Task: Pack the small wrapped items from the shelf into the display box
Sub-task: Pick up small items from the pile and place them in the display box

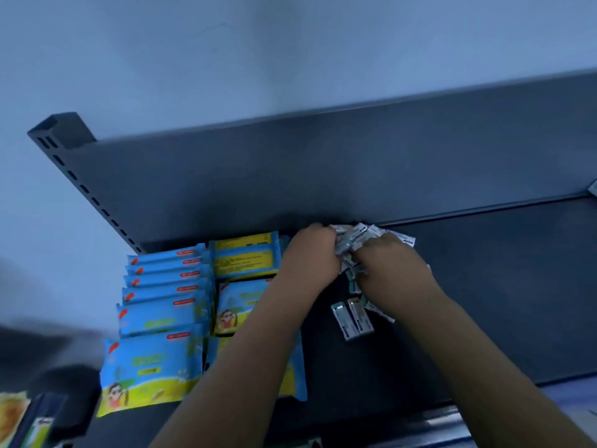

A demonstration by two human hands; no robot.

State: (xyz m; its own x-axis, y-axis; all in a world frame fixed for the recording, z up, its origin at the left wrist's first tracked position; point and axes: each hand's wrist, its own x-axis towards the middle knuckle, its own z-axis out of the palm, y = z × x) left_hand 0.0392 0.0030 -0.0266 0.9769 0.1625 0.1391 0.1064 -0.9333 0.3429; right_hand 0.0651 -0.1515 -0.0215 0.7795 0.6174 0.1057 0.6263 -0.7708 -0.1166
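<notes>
Blue packs (pixel 155 318) on the left, both hands on the small wrapped items (pixel 358 236)

Blue-and-yellow packs stood in a row at the left end of the dark grey shelf (pixel 500 302), one behind another. A second column stood just beside them, partly under my left forearm. My left hand (pixel 310 257) was curled over the left side of the small wrapped items, a heap lying against the shelf's back panel (pixel 323 176), with my fingers bent down into the wrappers. My right hand (pixel 395 270) gripped the same heap from the other side, fingers curled round several of them. I could not tell how many each hand held. Two more wrapped pieces (pixel 360 315) lay loose on the shelf, nearer me and between my wrists.
</notes>
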